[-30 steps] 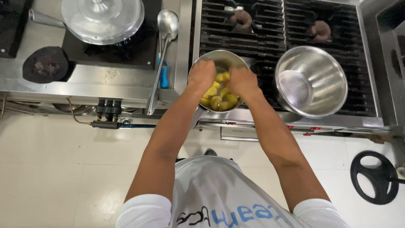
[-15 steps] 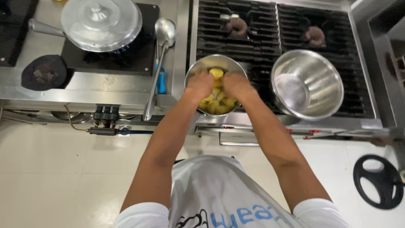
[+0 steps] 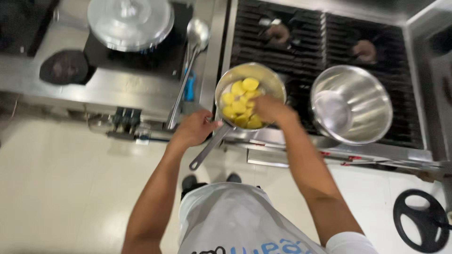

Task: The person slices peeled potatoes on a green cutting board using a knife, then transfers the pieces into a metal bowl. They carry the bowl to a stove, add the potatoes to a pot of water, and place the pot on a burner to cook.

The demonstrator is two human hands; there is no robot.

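My left hand point(image 3: 194, 129) is at the handle point(image 3: 210, 147) of the saucepan point(image 3: 249, 96), fingers curled about its upper end. The saucepan sits at the front edge of the black stove grate point(image 3: 301, 56) and holds yellow potato pieces point(image 3: 240, 103). My right hand point(image 3: 269, 109) is inside the saucepan, on the pieces; whether its fingers are spread or pinching I cannot tell. An empty steel bowl point(image 3: 351, 104) stands just right. A ladle point(image 3: 188, 66) lies on the counter point(image 3: 117, 89) to the left.
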